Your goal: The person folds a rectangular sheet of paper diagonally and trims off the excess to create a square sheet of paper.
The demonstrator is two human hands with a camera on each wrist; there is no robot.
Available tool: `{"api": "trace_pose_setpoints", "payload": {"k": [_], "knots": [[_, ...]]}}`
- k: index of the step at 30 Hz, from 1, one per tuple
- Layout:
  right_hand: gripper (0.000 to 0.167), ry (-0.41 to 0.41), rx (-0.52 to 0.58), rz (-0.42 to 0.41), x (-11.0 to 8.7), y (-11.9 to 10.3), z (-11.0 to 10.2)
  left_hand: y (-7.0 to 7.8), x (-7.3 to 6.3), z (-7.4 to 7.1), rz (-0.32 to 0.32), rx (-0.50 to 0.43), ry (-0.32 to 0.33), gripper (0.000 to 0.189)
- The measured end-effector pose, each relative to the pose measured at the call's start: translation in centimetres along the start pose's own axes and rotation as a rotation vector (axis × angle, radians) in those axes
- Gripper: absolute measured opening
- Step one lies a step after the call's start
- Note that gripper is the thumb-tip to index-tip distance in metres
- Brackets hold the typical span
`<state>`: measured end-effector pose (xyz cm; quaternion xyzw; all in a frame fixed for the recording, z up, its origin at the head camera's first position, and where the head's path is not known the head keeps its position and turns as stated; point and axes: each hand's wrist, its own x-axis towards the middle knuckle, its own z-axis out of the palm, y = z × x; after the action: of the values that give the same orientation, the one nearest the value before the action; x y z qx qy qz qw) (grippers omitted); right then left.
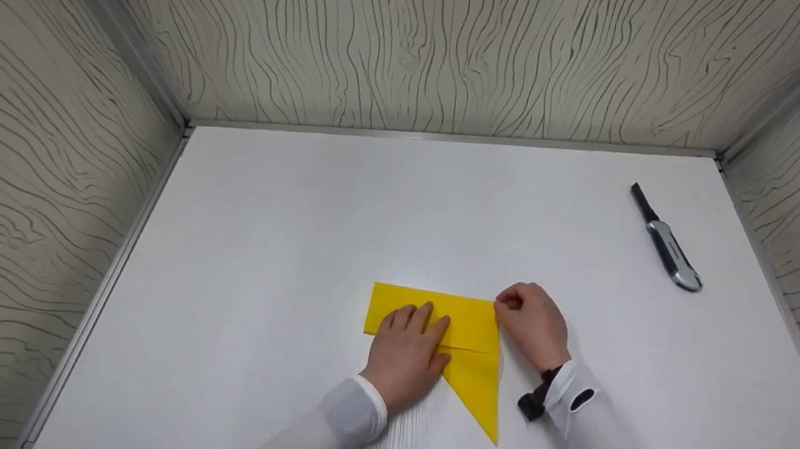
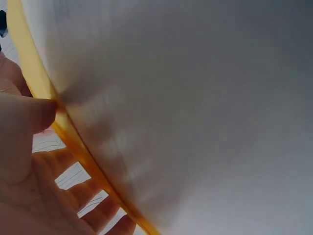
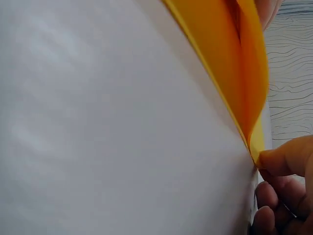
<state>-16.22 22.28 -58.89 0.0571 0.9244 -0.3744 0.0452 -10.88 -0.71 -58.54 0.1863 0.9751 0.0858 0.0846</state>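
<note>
A folded sheet of yellow paper [image 1: 473, 323] lies on the white table, with a rectangular band along its far side and a triangular point toward the near edge. Across its left part, my left hand [image 1: 407, 359] rests with fingers spread, pressing on the paper. At the far right corner, my right hand [image 1: 536, 328] pinches the paper between thumb and forefinger. The right wrist view shows that pinch close up, the thumb [image 3: 288, 156] on the corner and the layers of yellow paper [image 3: 215, 44] slightly parted. In the left wrist view the paper's edge [image 2: 80, 142] runs beneath the fingers.
A utility knife [image 1: 669, 242] with a silver and black handle lies at the far right of the white table [image 1: 257, 239]. Wood-grain patterned panels [image 1: 404, 46] stand along the back and both sides, with a metal edge strip [image 1: 453, 139] at the base.
</note>
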Motion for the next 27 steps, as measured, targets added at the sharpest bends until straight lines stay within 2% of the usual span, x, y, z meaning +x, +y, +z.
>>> {"api": "trace_pose_setpoints", "payload": {"k": [4, 8, 12, 16, 19, 22, 27], "knots": [[0.018, 0.023, -0.079, -0.174, -0.5, 0.1, -0.3, 0.2, 0.1, 0.2, 0.013, 0.009, 0.002, 0.062], [0.026, -0.047, -0.231, -0.373, -1.1, 0.0, -0.5, 0.2, 0.1, -0.1, 0.017, 0.033, -0.013, 0.062], [0.033, -0.093, -0.401, -0.507, -1.4, -0.1, -0.6, 0.1, 0.1, -0.7, 0.02, 0.051, -0.033, 0.062], [0.037, -0.107, -0.551, -0.598, -1.8, -0.1, -0.7, 0.3, 0.3, -1.4, 0.024, 0.083, -0.061, 0.061], [0.038, -0.116, -0.616, -0.636, -2.2, -0.2, -0.8, 0.4, 0.5, -1.7, 0.017, 0.104, -0.095, 0.062], [0.038, -0.13, -0.65, -0.659, -2.6, -0.5, -0.7, 0.4, 0.7, -2.0, 0.01, 0.124, -0.124, 0.063], [0.037, -0.169, -0.651, -0.708, -3.3, -1.0, -0.7, 0.3, 1.1, -2.2, 0.007, 0.14, -0.12, 0.062]]}}
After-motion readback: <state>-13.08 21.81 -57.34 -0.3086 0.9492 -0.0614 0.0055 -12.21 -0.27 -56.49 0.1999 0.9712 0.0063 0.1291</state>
